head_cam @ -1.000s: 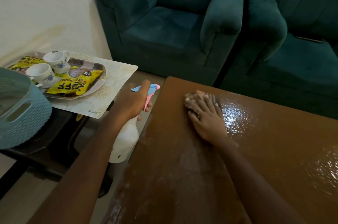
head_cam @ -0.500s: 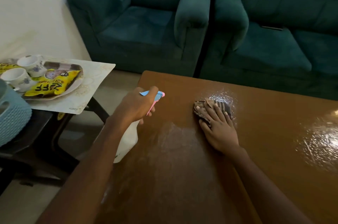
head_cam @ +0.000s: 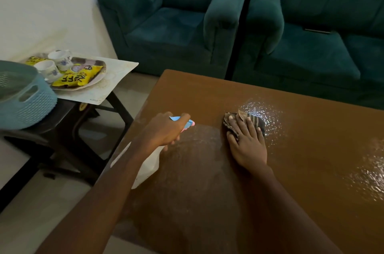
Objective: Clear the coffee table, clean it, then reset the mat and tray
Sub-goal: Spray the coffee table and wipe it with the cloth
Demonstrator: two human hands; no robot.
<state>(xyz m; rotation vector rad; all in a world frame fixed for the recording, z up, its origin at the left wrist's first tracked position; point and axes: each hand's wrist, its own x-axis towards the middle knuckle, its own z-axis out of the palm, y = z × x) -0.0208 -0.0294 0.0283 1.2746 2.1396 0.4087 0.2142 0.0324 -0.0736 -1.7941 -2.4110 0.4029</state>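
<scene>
Right now I have the right hand (head_cam: pixel 247 145) flat on the striped cloth (head_cam: pixel 256 122), fingers straight and spread, pressing it to the coffee table (head_cam: pixel 311 145) rather than clutching it. The cloth is bunched under the fingertips, and its far edge pokes out toward a patch of spray droplets (head_cam: pixel 262 111) just beyond. I judge it soft, limp and probably damp. It should slide easily on this glossy top but could roll out from under the palm, so steady downward pressure over its middle is the hold I want.

The left hand (head_cam: pixel 164 132) is wrapped round the neck of the spray bottle (head_cam: pixel 148 167), whose white body hangs below at the table's left edge. I take it for light plastic, likely slick if wet — best gripped at the neck. The tray (head_cam: pixel 97 82) and mat (head_cam: pixel 122 70) sit on the side table (head_cam: pixel 68 114) to the left — well apart from both hands.
</scene>
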